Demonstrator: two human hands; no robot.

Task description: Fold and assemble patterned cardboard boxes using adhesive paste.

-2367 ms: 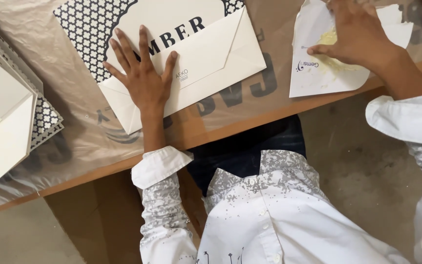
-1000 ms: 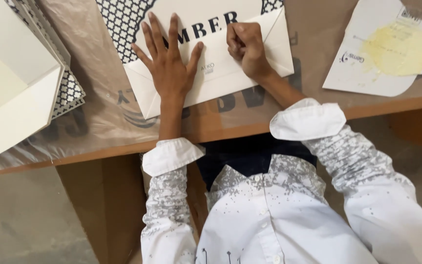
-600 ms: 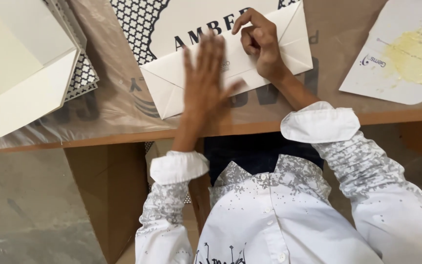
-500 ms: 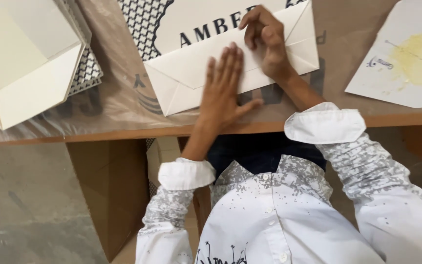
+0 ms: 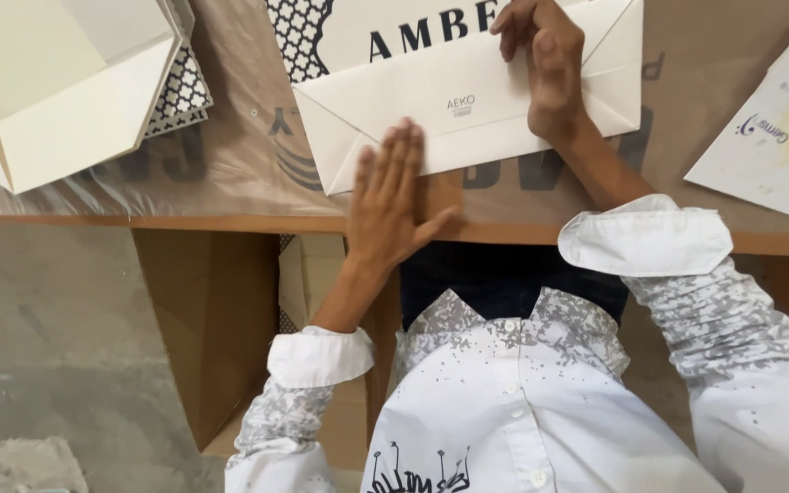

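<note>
Head view: folded white paper bag (image 5: pixel 468 105) under right hand (image 5: pixel 545 68), left hand (image 5: pixel 390 196).

Folded paper bag (image 5: pixel 468 105) at upper centre on the table (image 5: pixel 230 183); open box (image 5: pixel 66 91) upper left; printed sheet (image 5: pixel 769 137) far right.

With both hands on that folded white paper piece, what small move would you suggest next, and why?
Probably slide the left hand forward along the fold to press it flat. The right hand already pins the white folded piece near its upper edge, while the left fingertips only overlap its near edge.
</note>
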